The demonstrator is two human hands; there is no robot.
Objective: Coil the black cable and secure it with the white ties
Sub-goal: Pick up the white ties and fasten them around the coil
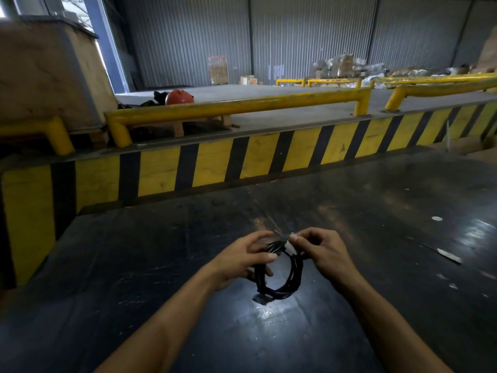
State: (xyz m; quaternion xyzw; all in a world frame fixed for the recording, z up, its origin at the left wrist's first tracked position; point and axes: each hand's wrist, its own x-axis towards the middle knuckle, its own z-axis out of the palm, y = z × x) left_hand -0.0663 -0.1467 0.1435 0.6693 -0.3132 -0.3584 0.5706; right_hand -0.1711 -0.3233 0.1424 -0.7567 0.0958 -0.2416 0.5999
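Note:
The black cable (291,275) is wound into a small round coil, held upright just above the dark table (161,265). My left hand (239,261) grips the coil's left side, fingers wrapped through the loop. At the top of the coil my right hand (321,249) pinches a white tie (289,242) between thumb and forefinger. The tie sits against the bundled strands there; how far it wraps around them is hidden by my fingers.
A white strip (448,255) and small white scraps (437,218) lie on the table to the right. A yellow-and-black striped barrier (215,162) runs along the table's far edge, with yellow rails (236,105) and a red helmet (178,97) beyond.

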